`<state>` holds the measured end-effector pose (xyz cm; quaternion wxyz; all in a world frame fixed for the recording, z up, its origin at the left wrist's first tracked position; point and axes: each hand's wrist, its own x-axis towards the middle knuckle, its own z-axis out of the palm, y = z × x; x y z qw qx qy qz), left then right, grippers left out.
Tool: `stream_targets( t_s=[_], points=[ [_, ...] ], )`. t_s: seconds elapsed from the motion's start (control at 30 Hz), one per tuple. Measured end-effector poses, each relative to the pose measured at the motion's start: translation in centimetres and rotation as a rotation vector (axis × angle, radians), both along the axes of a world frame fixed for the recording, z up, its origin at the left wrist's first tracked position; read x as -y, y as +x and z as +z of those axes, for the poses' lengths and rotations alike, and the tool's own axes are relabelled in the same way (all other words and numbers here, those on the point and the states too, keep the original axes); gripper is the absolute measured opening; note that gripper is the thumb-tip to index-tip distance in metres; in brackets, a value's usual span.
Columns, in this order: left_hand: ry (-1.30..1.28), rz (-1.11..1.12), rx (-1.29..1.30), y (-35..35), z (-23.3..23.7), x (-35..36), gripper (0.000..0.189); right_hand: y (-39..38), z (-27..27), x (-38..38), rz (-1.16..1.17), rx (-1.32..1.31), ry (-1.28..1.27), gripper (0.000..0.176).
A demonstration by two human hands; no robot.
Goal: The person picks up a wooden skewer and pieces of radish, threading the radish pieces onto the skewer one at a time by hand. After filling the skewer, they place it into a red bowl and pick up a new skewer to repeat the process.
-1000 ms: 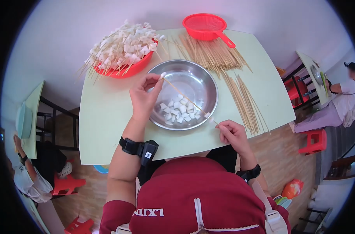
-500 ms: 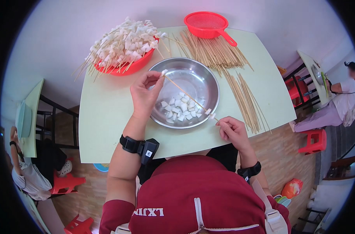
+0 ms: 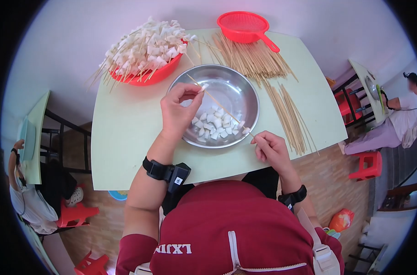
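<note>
A thin bamboo skewer (image 3: 223, 107) slants over the metal bowl (image 3: 255, 98). My left hand (image 3: 180, 107) is closed, its thumb and fingertips pinching a small white food cube (image 3: 205, 87) that appears threaded on the skewer. The skewer's upper tip sticks out past this cube. Two more white pieces (image 3: 246, 130) sit toward the lower end, close to my right hand (image 3: 271, 150), which grips that end in closed fingers. Loose white cubes (image 3: 213, 123) lie in the lower part of the bowl.
A red basin (image 3: 160, 74) heaped with skewered white pieces (image 3: 149, 50) stands at the back left. Bare skewers (image 3: 249, 59) are spread at the back right, with a red strainer (image 3: 245, 34) on them. More skewers (image 3: 288, 119) lie right of the bowl. People sit at side tables.
My left hand has moved right and slightly down with the white cube along the skewer. The skewer's tip now shows beyond the cube. My right hand has shifted slightly upward.
</note>
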<state>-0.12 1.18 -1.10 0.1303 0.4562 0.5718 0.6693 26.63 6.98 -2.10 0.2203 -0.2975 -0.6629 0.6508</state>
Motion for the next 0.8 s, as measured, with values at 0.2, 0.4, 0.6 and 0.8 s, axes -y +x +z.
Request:
stream_targets(
  t_s=[0.2, 0.4, 0.6, 0.8],
  points=[
    [0.000, -0.020, 0.045, 0.5, 1.0, 0.4, 0.011, -1.3, 0.9, -0.2, -0.092, 0.036, 0.176, 0.016],
    [0.003, -0.094, -0.102, 2.0, 0.9, 0.4, 0.012, -2.3, 1.7, -0.3, -0.011, -0.003, 0.137, 0.018],
    [-0.014, -0.148, -0.182, 2.8, 0.8, 0.4, 0.012, -3.5, 1.8, -0.2, -0.015, -0.001, 0.123, 0.018],
    [-0.009, -0.158, -0.201, 3.0, 0.6, 0.4, 0.011, -4.1, 1.6, -0.2, -0.014, -0.013, 0.116, 0.019]
  ],
)
